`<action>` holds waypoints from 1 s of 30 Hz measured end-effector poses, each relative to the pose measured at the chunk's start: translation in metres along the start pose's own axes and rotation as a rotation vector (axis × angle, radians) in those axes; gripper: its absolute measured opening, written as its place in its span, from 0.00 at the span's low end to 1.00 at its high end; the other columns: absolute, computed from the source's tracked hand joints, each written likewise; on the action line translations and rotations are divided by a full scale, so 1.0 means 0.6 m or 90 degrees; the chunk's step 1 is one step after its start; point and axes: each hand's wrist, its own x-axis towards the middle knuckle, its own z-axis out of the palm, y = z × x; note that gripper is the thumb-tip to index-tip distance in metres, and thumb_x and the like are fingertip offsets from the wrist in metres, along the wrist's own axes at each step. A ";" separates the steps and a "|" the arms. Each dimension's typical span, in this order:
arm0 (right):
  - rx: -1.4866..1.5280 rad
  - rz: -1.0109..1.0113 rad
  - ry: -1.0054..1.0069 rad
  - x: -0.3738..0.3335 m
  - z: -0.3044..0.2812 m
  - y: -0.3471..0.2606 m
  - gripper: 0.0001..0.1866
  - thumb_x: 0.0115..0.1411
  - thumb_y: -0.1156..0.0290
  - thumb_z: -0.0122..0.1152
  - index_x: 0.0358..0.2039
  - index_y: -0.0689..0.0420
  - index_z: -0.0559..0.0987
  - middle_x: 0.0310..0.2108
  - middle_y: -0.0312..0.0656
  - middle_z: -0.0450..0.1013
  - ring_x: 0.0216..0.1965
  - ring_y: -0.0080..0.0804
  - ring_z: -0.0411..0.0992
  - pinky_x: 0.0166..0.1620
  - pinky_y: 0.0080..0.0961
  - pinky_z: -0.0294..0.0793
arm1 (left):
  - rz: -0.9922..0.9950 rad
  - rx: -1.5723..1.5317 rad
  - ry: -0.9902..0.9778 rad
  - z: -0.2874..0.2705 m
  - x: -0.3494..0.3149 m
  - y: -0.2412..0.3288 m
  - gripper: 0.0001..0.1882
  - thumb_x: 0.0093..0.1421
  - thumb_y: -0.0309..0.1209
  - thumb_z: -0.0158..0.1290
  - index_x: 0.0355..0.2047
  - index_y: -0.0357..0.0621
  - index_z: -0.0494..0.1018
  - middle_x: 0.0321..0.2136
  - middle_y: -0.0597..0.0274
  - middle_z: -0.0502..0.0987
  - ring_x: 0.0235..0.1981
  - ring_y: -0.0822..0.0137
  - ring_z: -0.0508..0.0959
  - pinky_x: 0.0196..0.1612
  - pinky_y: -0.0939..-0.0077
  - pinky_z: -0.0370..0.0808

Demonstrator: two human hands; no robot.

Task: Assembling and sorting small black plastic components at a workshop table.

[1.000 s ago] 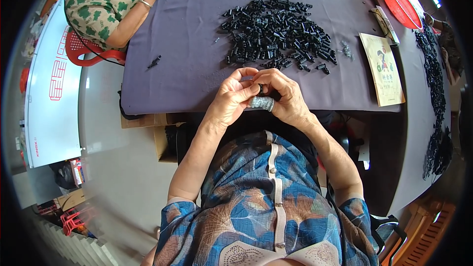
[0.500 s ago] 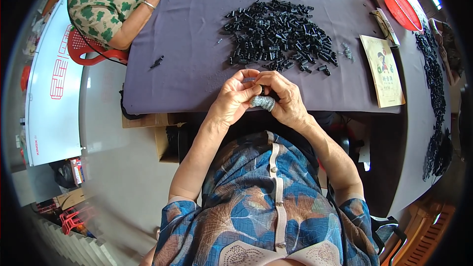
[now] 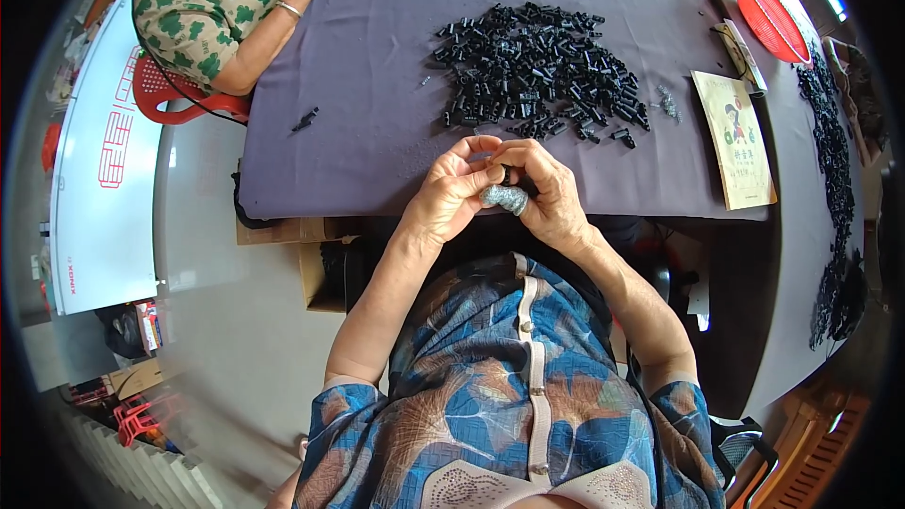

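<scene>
My hands meet over the table's near edge, fingertips close together. A small black plastic piece [image 3: 510, 174] shows between them, mostly hidden by the fingers. My left hand [image 3: 449, 194] is closed in a pinch, its thumb and forefinger pressed against the piece. My right hand [image 3: 551, 190] is closed around the piece from the other side. A grey, speckled wrapping [image 3: 505, 198] covers my right thumb. Beyond the hands lies a wide heap of small black tubular pieces [image 3: 533, 71] on the dark grey tablecloth [image 3: 339, 132].
A few black pieces [image 3: 305, 120] lie apart at left, with tiny clear bits [image 3: 668, 104] right of the heap. A booklet [image 3: 738, 143] and a red basket [image 3: 773, 17] are on the right, near a long strip of black pieces [image 3: 833, 198]. A co-worker [image 3: 203, 19] sits at far left.
My hands stay together in nearly the same place, with only a slight shift of the fingers. The whole view has shifted a little.
</scene>
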 end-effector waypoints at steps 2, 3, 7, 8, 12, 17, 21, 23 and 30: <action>0.004 -0.002 -0.009 -0.001 -0.001 0.003 0.15 0.47 0.79 0.64 0.37 0.61 0.73 0.35 0.42 0.71 0.30 0.33 0.70 0.33 0.25 0.71 | 0.003 0.000 -0.001 -0.003 0.001 -0.001 0.20 0.56 0.21 0.56 0.48 0.41 0.65 0.35 0.59 0.75 0.36 0.69 0.78 0.42 0.75 0.77; 0.008 -0.002 -0.018 -0.001 -0.003 0.004 0.16 0.47 0.78 0.65 0.38 0.61 0.73 0.36 0.42 0.72 0.30 0.33 0.70 0.33 0.25 0.71 | 0.009 0.000 0.002 -0.005 0.001 -0.003 0.20 0.56 0.20 0.56 0.48 0.41 0.65 0.35 0.59 0.75 0.37 0.69 0.78 0.43 0.75 0.77; -0.016 -0.005 -0.026 -0.003 -0.013 0.002 0.19 0.47 0.78 0.65 0.41 0.61 0.73 0.38 0.43 0.71 0.32 0.34 0.71 0.34 0.25 0.72 | 0.025 0.011 0.047 0.013 0.000 -0.003 0.17 0.57 0.21 0.54 0.47 0.41 0.66 0.34 0.59 0.76 0.33 0.71 0.77 0.38 0.77 0.76; -0.034 -0.013 -0.029 -0.002 -0.017 0.001 0.19 0.47 0.78 0.65 0.42 0.61 0.73 0.39 0.43 0.71 0.32 0.34 0.72 0.34 0.25 0.72 | 0.027 0.012 0.047 0.007 0.000 -0.001 0.17 0.57 0.21 0.54 0.47 0.41 0.66 0.34 0.59 0.76 0.33 0.71 0.77 0.38 0.77 0.76; -0.076 0.067 -0.024 -0.003 -0.038 0.005 0.18 0.47 0.82 0.61 0.41 0.63 0.74 0.38 0.44 0.71 0.29 0.36 0.72 0.33 0.25 0.72 | 0.004 -0.063 0.045 -0.010 -0.001 0.019 0.09 0.59 0.25 0.51 0.41 0.43 0.70 0.29 0.59 0.75 0.23 0.74 0.71 0.26 0.82 0.68; -0.103 0.099 -0.024 0.000 -0.043 0.012 0.18 0.44 0.87 0.55 0.38 0.62 0.76 0.36 0.45 0.72 0.33 0.40 0.73 0.37 0.28 0.73 | 0.039 -0.041 0.104 -0.034 -0.004 0.052 0.05 0.61 0.26 0.51 0.37 0.43 0.73 0.28 0.61 0.75 0.23 0.73 0.72 0.25 0.81 0.69; -0.174 0.026 -0.042 0.000 -0.038 0.012 0.19 0.41 0.87 0.54 0.37 0.61 0.76 0.36 0.46 0.72 0.38 0.46 0.72 0.41 0.33 0.73 | 0.051 -0.071 0.101 -0.046 -0.005 0.053 0.06 0.61 0.27 0.51 0.39 0.42 0.74 0.30 0.59 0.75 0.25 0.71 0.71 0.27 0.80 0.69; -0.181 0.029 -0.051 0.002 -0.034 0.013 0.19 0.40 0.87 0.54 0.36 0.61 0.76 0.36 0.46 0.72 0.38 0.47 0.72 0.42 0.34 0.73 | 0.059 -0.048 0.147 -0.037 -0.004 0.050 0.04 0.62 0.27 0.51 0.37 0.43 0.73 0.28 0.61 0.75 0.24 0.73 0.73 0.27 0.80 0.72; -0.274 0.029 -0.082 0.042 -0.009 -0.003 0.14 0.44 0.82 0.55 0.34 0.59 0.76 0.31 0.44 0.71 0.36 0.46 0.72 0.38 0.36 0.73 | 0.088 -0.039 0.142 -0.040 -0.003 0.041 0.04 0.61 0.26 0.51 0.37 0.44 0.73 0.29 0.61 0.75 0.26 0.71 0.73 0.32 0.77 0.73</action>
